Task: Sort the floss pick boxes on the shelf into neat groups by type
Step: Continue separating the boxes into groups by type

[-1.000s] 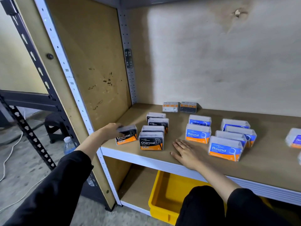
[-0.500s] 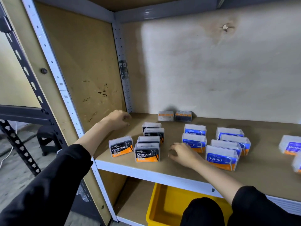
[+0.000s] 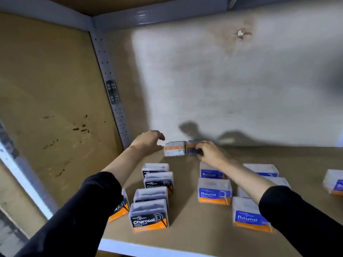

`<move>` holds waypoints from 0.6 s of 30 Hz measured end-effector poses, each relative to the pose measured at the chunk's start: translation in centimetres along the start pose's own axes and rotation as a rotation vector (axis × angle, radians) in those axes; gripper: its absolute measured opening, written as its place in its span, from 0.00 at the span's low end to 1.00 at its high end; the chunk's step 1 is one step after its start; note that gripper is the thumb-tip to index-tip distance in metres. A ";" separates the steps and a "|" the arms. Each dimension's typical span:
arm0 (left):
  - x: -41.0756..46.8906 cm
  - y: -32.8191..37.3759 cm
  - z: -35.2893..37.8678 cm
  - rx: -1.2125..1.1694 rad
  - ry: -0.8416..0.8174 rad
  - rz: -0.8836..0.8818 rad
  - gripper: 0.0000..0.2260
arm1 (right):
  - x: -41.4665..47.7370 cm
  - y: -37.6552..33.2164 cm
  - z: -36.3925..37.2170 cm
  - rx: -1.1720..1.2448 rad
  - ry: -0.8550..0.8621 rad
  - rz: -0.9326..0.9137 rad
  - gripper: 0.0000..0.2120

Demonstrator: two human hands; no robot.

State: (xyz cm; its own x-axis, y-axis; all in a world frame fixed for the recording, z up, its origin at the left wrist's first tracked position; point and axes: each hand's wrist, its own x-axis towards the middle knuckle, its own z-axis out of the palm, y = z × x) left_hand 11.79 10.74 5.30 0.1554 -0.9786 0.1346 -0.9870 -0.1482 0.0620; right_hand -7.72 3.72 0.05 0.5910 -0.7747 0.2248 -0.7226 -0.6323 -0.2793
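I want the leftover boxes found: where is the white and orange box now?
In the head view the white and orange box stands at the shelf's back wall, between the left hand and the right hand.

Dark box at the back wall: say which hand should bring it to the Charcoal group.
Right. The right hand is already on the dark box, fingers curled over it. The left hand hovers open beside the white box.
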 end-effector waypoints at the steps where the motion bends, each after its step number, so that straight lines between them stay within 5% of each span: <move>1: 1.2 0.0 0.6 0.007 -0.015 0.008 0.18 | 0.9 0.7 0.1 -0.020 -0.016 0.026 0.17; 12: 11.0 0.3 8.6 -0.027 -0.227 -0.027 0.28 | 9.2 4.8 3.1 -0.151 -0.142 0.106 0.16; 18: 12.7 -0.3 11.0 0.040 -0.244 0.011 0.23 | 12.1 6.0 5.4 -0.158 -0.250 0.095 0.15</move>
State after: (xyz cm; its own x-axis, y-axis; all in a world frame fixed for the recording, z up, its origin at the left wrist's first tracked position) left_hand 13.59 -3.24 -3.90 0.1351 -0.9849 -0.1081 -0.9902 -0.1382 0.0222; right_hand -2.99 -9.43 -3.99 0.5742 -0.8178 -0.0376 -0.8139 -0.5653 -0.1346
